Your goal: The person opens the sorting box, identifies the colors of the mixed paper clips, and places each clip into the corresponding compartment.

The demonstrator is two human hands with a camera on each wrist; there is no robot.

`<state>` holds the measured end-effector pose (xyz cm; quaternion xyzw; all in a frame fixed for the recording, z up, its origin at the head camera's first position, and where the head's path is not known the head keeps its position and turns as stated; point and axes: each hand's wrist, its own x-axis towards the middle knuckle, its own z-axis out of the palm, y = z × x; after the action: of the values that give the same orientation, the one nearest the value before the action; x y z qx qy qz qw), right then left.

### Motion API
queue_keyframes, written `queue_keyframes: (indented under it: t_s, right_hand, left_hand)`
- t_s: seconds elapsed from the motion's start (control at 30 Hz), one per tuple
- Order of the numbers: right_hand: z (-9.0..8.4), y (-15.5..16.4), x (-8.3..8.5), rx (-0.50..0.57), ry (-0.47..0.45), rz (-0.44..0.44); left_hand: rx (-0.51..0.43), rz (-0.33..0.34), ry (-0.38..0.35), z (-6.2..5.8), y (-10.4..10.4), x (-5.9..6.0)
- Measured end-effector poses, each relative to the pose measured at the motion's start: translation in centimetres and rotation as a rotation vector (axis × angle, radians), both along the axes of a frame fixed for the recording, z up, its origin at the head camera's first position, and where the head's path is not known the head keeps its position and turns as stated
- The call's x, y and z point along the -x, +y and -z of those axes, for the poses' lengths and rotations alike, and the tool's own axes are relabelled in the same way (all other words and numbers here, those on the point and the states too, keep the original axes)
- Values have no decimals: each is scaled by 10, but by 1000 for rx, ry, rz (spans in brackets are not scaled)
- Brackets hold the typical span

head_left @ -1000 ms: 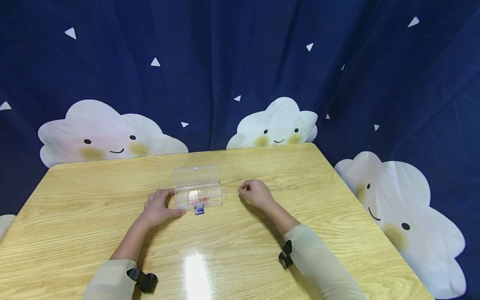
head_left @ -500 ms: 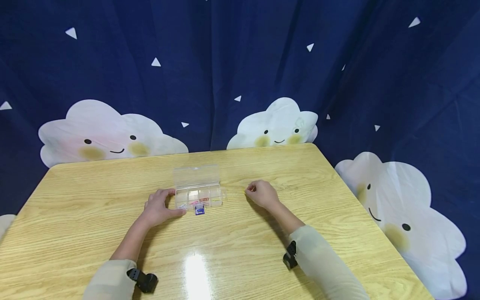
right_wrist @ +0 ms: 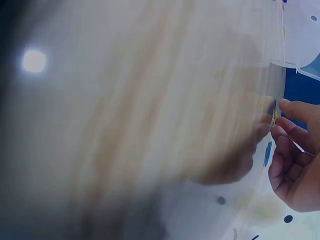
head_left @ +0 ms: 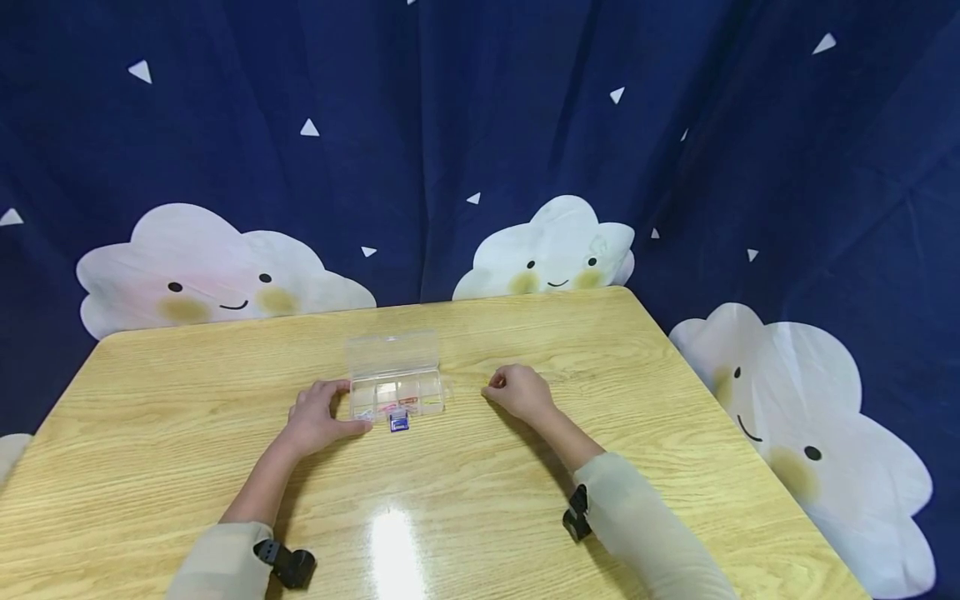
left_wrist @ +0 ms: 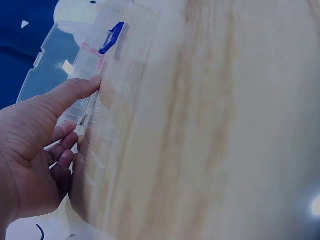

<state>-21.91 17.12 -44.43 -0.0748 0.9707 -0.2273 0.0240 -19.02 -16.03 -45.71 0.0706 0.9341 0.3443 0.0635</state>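
Observation:
A clear plastic compartment box (head_left: 363, 392) lies on the table with its see-through lid (head_left: 392, 353) tipped back. Small coloured clips lie in its compartments, among them pink (head_left: 387, 407), red (head_left: 407, 401) and yellow ones. A blue latch (head_left: 399, 421) hangs at the front edge. My left hand (head_left: 317, 418) holds the box's left end, thumb along the front and fingers at the back corner. To the right of the box, my right hand (head_left: 522, 392) pinches a yellow paper clip (right_wrist: 275, 116) between thumb and index finger, close over the tabletop.
In the right wrist view a blue paper clip (right_wrist: 268, 154) lies on the table near the curled fingers. The wooden table (head_left: 465, 508) ends at a dark blue curtain (head_left: 390, 125) with white clouds. Light glares off the tabletop at the front.
My right hand first shifted right, away from the box, then came back slightly left and lower. The left hand and the box stay where they were.

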Motion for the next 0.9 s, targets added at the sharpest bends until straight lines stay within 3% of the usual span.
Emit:
queue_keyframes:
  t_s: [0.63, 0.9]
  right_hand:
    - [-2, -4, 1, -45, 0, -13]
    - [-2, 1, 2, 21, 17, -50]
  left_hand:
    - [-4, -7, -6, 0, 0, 0]
    - [-1, -6, -1, 1, -1, 1]
